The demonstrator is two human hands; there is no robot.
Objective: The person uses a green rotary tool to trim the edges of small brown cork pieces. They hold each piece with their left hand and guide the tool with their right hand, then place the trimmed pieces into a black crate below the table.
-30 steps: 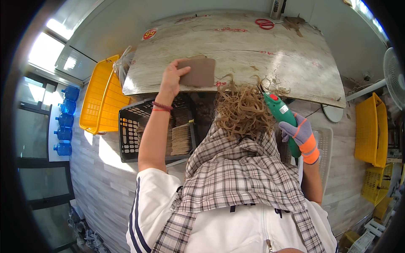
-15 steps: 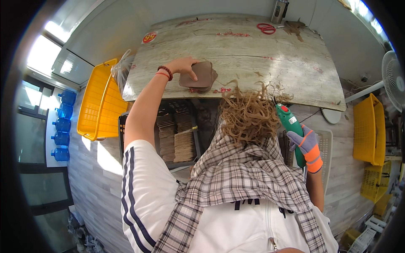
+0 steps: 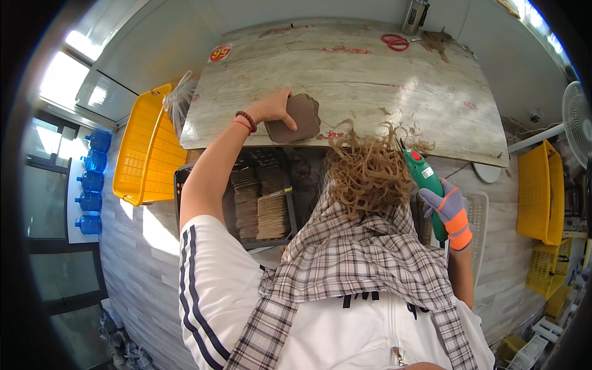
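My left hand (image 3: 272,110), bare with beaded bracelets at the wrist, holds a small stack of flat brown rounded pieces (image 3: 298,121) at the table's near edge. Its thumb lies across the top piece; the other fingers are partly hidden along the stack's left side. Wrapped in a purple and orange glove, my right hand (image 3: 449,208) grips a green handheld power tool (image 3: 428,177) with a red button and a thin dark tip. That tip points up beside a tangled heap of brown trimmed strips (image 3: 370,169), which lies on my plaid apron (image 3: 351,259) against the table edge.
Below the wooden-topped table (image 3: 277,68), a black crate (image 3: 287,216) holds several stacks of brown pieces. Red-handled scissors (image 3: 394,42) and a metal flask (image 3: 414,16) are at the back right. Yellow baskets (image 3: 148,148) stand on both sides, with a white fan (image 3: 577,117) at right.
The stack under my left hand has become more even, its lower pieces showing less at the right. My right hand keeps its hold on the tool in nearly the same place.
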